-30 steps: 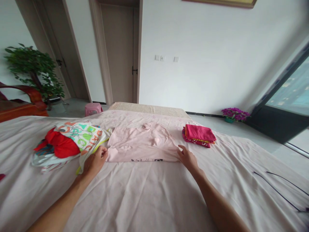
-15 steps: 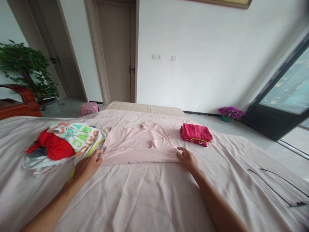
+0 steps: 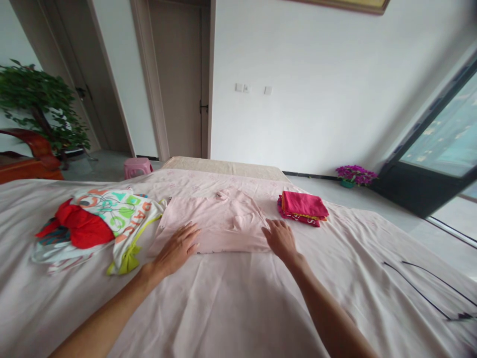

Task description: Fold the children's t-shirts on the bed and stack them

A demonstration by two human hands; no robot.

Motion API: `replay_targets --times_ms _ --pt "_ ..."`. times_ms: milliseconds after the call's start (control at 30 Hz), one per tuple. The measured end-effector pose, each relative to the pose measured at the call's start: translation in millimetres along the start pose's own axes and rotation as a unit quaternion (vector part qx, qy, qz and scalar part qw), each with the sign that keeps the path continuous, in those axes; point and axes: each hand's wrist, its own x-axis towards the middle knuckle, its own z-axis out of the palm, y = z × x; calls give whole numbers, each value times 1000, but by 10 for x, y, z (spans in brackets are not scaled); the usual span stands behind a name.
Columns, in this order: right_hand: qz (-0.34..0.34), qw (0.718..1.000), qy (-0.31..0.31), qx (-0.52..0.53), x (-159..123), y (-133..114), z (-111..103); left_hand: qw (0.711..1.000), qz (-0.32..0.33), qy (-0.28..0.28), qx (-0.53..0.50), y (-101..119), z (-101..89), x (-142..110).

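A pale pink shirt [image 3: 208, 219] lies folded in a wide band on the bed, its collar part at the far side and a fold along the near edge. My left hand [image 3: 179, 249] rests flat over the near left part of the shirt, fingers stretched out. At the shirt's right end my right hand [image 3: 280, 241] lies palm down with its fingers extended, over the edge of the cloth. Neither hand grips anything.
Left of the shirt is a loose heap of clothes with a red garment [image 3: 84, 223] and a printed white shirt [image 3: 122, 211]. Folded clothes [image 3: 303, 204] are stacked at the right. Black glasses [image 3: 432, 293] lie on the pale bedsheet [image 3: 223, 308].
My left hand has let go of the shirt's left corner and moved right onto the cloth. My right hand has opened at the right edge. The near edge's black print is now mostly hidden.
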Motion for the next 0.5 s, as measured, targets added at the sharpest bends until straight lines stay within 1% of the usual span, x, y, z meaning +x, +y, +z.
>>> replay_targets --times_ms 33,100,167,200,267,367,433,500 --pt "-51 999 1 10 31 -112 35 1000 0 -11 7 17 53 40" --pt "-146 989 -19 28 91 -292 153 999 -11 -21 27 -6 138 76" --pt "-202 977 -52 34 148 -371 302 998 -31 -13 49 -111 193 54" --pt "-213 974 -68 34 179 -367 372 997 -42 -6 60 -186 208 28" --pt "-207 974 -89 31 253 -289 476 995 -69 -2 76 -348 219 -33" --pt "-151 983 -104 25 430 -109 501 987 -130 -15 89 -519 208 -97" --pt "-93 989 -113 29 612 -23 452 982 -158 -22 97 -552 198 -108" --pt "-38 992 -114 33 847 10 400 980 -166 -30 103 -539 193 -105"
